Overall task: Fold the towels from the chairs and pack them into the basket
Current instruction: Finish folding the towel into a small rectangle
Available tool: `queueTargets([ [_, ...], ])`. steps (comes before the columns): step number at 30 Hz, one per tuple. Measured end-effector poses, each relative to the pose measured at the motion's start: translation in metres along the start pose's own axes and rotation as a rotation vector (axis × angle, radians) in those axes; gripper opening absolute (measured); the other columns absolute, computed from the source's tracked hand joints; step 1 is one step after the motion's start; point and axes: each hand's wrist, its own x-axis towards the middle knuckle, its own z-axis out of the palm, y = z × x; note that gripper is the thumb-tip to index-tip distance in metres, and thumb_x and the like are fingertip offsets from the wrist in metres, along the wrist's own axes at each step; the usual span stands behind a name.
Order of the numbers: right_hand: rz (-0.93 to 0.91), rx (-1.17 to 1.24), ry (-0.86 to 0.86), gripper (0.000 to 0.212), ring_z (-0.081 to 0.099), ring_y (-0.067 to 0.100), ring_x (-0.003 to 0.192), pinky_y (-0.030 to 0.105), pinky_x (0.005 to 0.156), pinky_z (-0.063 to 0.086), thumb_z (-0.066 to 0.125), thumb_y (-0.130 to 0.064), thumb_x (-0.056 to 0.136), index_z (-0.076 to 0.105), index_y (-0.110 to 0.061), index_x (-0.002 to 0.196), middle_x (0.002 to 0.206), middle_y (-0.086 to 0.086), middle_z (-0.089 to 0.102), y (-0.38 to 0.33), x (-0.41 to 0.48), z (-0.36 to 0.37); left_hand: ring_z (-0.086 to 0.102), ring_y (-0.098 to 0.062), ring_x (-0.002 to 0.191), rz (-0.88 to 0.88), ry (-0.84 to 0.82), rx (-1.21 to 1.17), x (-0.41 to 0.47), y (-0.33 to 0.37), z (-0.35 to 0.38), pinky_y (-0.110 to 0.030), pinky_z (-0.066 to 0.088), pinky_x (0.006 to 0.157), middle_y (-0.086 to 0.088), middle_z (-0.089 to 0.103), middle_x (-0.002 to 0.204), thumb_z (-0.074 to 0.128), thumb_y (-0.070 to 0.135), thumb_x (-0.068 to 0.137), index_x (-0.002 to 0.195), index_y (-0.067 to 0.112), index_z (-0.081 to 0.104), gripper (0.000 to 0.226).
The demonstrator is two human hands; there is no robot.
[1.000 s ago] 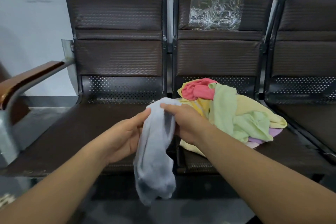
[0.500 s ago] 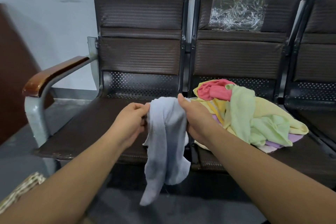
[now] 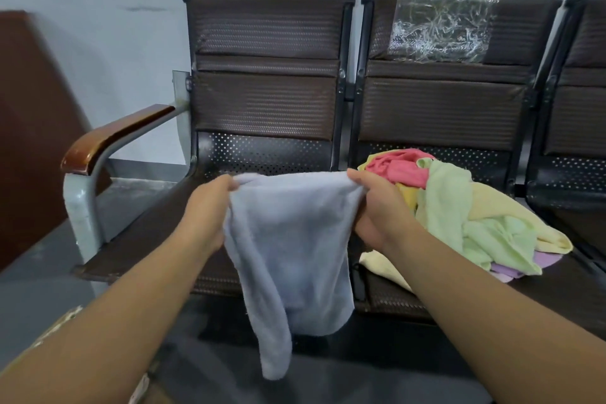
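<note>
Three dark brown perforated-metal chairs stand in a row against a pale wall, the last cut off by the frame edge. At far left is a reddish-brown panel [image 3: 29,125]. Low down beside the left forearm is a pale woven edge [image 3: 55,325], too blurred to identify. Next comes a glossy wooden armrest [image 3: 111,138] on a grey metal post, fixed to the left chair [image 3: 265,102], whose seat is bare.

In front of that seat the left hand [image 3: 206,213] pinches one top corner of a pale grey-blue terry towel [image 3: 288,249], fingers curled round the cloth. The towel's top edge runs nearly level across to the right hand [image 3: 377,207], which grips the other corner with thumb on top and fingers curled underneath. The towel hangs in the air between the hands, its lower left corner drooping furthest, past the seat's front edge.

On the middle chair [image 3: 442,108] lies a loose heap: a pink towel [image 3: 398,167] at the back, a light green towel [image 3: 459,207] draped over a pale yellow towel [image 3: 511,207], and a lilac towel [image 3: 541,261] underneath. Crinkled clear plastic film [image 3: 439,26] covers part of this chair's backrest. Only the right chair [image 3: 580,115]'s near side shows.
</note>
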Motion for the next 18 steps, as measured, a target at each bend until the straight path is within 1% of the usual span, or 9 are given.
queueTargets([
  [1,0.003,0.043,0.011,0.018,0.07,0.026,0.074,0.034,0.074,0.059,0.06,-0.013,0.092,0.065,-0.001,0.104,0.086,0.014,0.071,-0.002,0.0,-0.004,0.059,-0.017,0.055,-0.257,-0.056,-0.35,-0.001,0.001,-0.002,-0.03,0.043,0.058,-0.003,0.058,0.058,0.044,0.008,0.09,0.072,0.01,0.06,0.024],
  [2,0.008,0.071,0.02,0.018,0.07,0.025,0.072,0.033,0.071,0.059,0.06,-0.013,0.092,0.065,-0.001,0.104,0.084,0.012,0.071,-0.004,0.0,-0.007,0.053,-0.015,0.047,-0.401,-0.103,-0.558,-0.004,0.0,-0.006,-0.029,0.041,0.057,-0.002,0.053,0.052,0.041,0.007,0.09,0.069,0.009,0.054,0.025],
  [4,0.019,0.076,0.018,0.016,0.07,0.023,0.068,0.03,0.066,0.057,0.06,-0.013,0.091,0.067,-0.002,0.101,0.081,0.01,0.072,-0.005,0.002,-0.012,0.056,-0.014,0.052,-0.492,-0.176,-0.709,-0.003,-0.002,-0.014,-0.027,0.047,0.061,-0.002,0.06,0.056,0.044,0.007,0.09,0.084,0.004,0.059,0.017],
  [7,0.082,-0.043,-0.045,0.013,0.07,0.02,0.063,0.027,0.055,0.054,0.063,-0.015,0.092,0.068,-0.003,0.096,0.077,0.008,0.072,0.0,0.003,-0.014,0.071,-0.022,0.073,-0.429,-0.341,-0.662,0.001,0.002,-0.02,-0.03,0.06,0.068,-0.011,0.074,0.087,0.056,0.007,0.087,0.106,-0.002,0.066,0.023],
  [10,0.134,-0.141,-0.105,0.019,0.071,0.022,0.072,0.031,0.059,0.056,0.071,-0.015,0.088,0.069,-0.007,0.105,0.089,0.012,0.073,0.005,0.003,-0.013,0.073,-0.026,0.086,-0.401,-0.408,-0.513,0.003,0.0,-0.02,-0.035,0.062,0.072,-0.018,0.072,0.11,0.062,0.003,0.081,0.116,-0.003,0.065,0.035],
  [13,0.128,-0.038,-0.125,0.01,0.07,0.021,0.064,0.028,0.053,0.054,0.066,-0.016,0.09,0.068,-0.008,0.096,0.084,0.01,0.072,0.001,0.002,-0.014,0.071,-0.026,0.08,-0.337,-0.209,-0.645,0.012,-0.005,-0.022,-0.034,0.062,0.063,-0.017,0.071,0.103,0.059,0.002,0.09,0.114,0.002,0.062,0.024],
  [15,0.099,0.145,-0.159,0.019,0.072,0.025,0.076,0.032,0.067,0.057,0.06,-0.014,0.09,0.069,-0.002,0.102,0.097,0.014,0.073,-0.005,0.002,-0.014,0.069,-0.023,0.083,-0.219,-0.058,-0.75,0.026,-0.008,-0.028,-0.032,0.06,0.066,-0.015,0.068,0.105,0.058,-0.006,0.09,0.117,0.007,0.057,0.03],
  [17,0.095,0.239,-0.194,0.026,0.072,0.031,0.091,0.039,0.086,0.054,0.053,-0.011,0.091,0.071,0.004,0.103,0.11,0.02,0.072,-0.007,0.003,-0.014,0.068,-0.022,0.094,-0.101,0.013,-0.606,0.03,-0.014,-0.035,-0.032,0.057,0.079,-0.013,0.067,0.113,0.058,-0.009,0.09,0.119,0.009,0.058,0.034],
  [18,0.137,0.222,-0.193,0.029,0.071,0.032,0.096,0.042,0.091,0.052,0.052,-0.014,0.094,0.071,0.006,0.105,0.115,0.022,0.07,-0.006,0.004,-0.014,0.067,-0.02,0.1,-0.028,0.031,-0.396,0.029,-0.016,-0.037,-0.029,0.054,0.084,-0.011,0.068,0.115,0.059,-0.007,0.091,0.119,0.011,0.061,0.033],
])
